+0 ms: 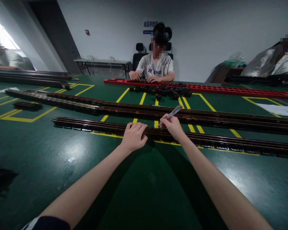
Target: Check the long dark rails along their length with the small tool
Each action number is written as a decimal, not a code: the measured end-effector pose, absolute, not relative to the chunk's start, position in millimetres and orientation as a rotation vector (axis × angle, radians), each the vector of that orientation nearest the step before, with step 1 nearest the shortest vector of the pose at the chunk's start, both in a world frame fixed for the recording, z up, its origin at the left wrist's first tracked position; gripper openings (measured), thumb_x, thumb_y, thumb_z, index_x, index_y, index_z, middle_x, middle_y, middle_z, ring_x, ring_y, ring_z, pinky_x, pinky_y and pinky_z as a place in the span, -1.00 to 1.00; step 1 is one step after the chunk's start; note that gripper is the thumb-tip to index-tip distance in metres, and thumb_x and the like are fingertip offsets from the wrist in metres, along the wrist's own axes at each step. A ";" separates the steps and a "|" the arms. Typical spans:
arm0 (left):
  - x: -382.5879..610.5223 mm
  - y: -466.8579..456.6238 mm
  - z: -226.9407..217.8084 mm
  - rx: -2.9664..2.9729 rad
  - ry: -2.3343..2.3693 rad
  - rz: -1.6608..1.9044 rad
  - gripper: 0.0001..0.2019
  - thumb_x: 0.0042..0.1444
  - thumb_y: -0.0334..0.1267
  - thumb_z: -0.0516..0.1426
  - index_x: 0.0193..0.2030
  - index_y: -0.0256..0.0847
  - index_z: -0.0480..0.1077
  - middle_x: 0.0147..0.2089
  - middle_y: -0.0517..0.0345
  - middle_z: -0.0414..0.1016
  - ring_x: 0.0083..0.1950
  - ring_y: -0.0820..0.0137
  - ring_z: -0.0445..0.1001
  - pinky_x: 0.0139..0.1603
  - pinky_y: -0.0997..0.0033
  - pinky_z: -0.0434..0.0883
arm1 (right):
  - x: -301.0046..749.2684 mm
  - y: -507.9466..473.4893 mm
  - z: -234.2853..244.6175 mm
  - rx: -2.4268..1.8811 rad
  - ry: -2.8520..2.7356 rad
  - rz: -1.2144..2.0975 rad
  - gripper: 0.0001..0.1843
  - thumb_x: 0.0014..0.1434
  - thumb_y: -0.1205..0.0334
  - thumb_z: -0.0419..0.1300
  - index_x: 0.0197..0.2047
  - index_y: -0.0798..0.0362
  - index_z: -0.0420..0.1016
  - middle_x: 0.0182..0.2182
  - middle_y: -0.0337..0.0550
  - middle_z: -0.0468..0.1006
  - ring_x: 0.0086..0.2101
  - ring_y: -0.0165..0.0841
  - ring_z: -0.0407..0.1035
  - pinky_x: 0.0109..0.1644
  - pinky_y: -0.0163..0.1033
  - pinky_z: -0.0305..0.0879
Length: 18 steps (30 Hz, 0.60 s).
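My right hand (172, 126) pinches a clear, pale pen (174, 112). Its thin tip points down to the left, at a bundle of long black strips (105, 125) lying across the table. My left hand (134, 136) grips the same bundle just left of the tip, with fingers bent over the top and the thumb on the near side. Whether the tip touches a strip I cannot tell. Right behind, a second long bundle of dark strips (134, 110) runs nearly parallel.
The green table (148, 191) has yellow marking lines. Opposite sits a person (156, 65), hands at a long red rail (206, 88) beside a pile of black parts (168, 91). Other people sit at both sides. Short dark strips (27, 105) and papers (278, 109) lie about.
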<state>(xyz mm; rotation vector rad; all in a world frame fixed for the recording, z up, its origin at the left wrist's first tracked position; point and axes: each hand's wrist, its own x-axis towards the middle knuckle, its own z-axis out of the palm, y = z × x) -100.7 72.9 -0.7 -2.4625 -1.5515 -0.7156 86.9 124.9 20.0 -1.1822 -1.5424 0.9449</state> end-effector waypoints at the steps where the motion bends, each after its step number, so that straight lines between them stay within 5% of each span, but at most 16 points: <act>1: -100.2 72.8 -0.3 -2.465 -1.557 -0.704 -0.64 0.11 -0.24 0.01 0.02 -0.25 0.39 0.05 -0.04 0.50 0.10 0.18 0.41 0.15 0.06 0.23 | 86.8 124.7 19.8 -1.179 -1.540 0.944 -0.86 -0.03 0.19 0.12 -0.54 0.04 0.32 -0.68 -0.28 0.41 -0.57 -0.39 0.35 -0.38 -0.28 0.28; 18: -99.6 74.8 -0.7 -2.448 -1.558 -0.651 -0.65 0.16 -0.15 0.00 0.01 -0.24 0.40 0.00 -0.04 0.52 0.03 0.18 0.44 0.08 0.09 0.28 | 86.3 124.6 18.5 -1.185 -1.538 0.965 -0.85 -0.03 0.16 0.13 -0.53 0.03 0.31 -0.66 -0.28 0.41 -0.56 -0.40 0.36 -0.37 -0.28 0.31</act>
